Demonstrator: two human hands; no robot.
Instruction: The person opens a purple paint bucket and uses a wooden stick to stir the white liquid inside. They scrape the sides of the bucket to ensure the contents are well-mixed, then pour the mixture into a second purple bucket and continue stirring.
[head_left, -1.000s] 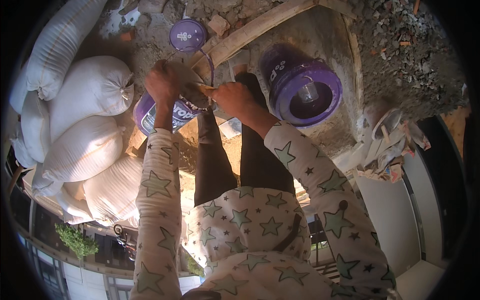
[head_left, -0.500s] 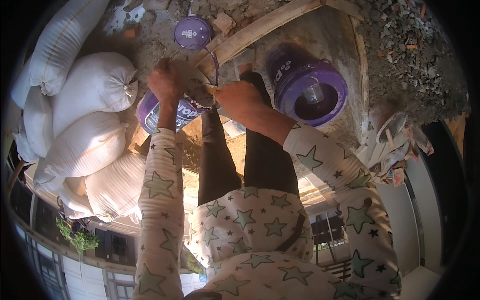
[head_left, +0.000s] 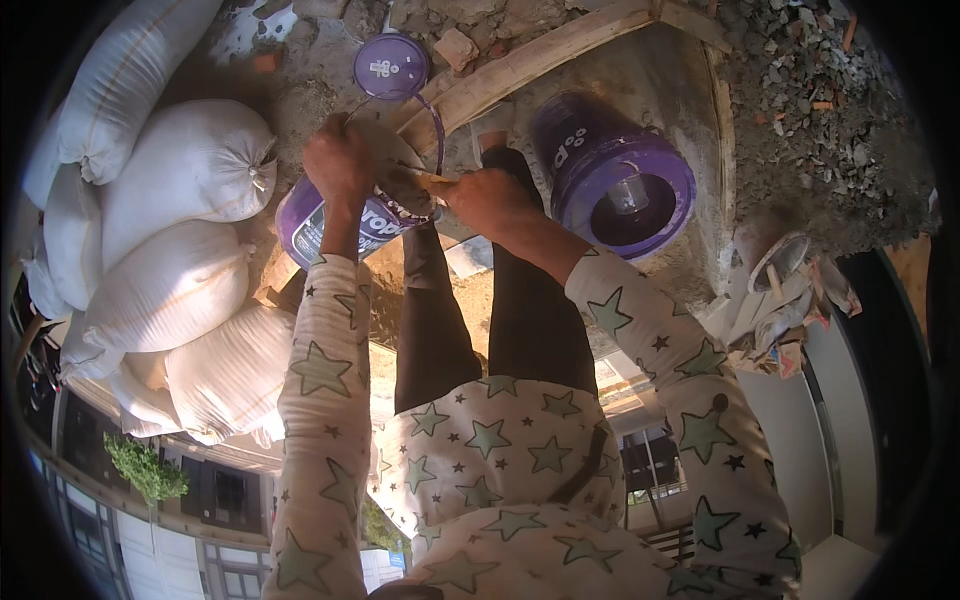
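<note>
Left hand (head_left: pixel 338 160) curls at the purple bucket (head_left: pixel 372 222), grip unclear; right hand (head_left: pixel 488 202) wraps a wooden handle (head_left: pixel 433 183) (a steady bucket should help).

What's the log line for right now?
Left hand: at bucket rim; right hand: gripping wooden handle; other bucket: on the right; sacks: on the left

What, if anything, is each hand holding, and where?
The right hand holds a wooden-handled tool by its handle. The left hand is at the rim of a purple bucket; its grip is unclear.
</note>
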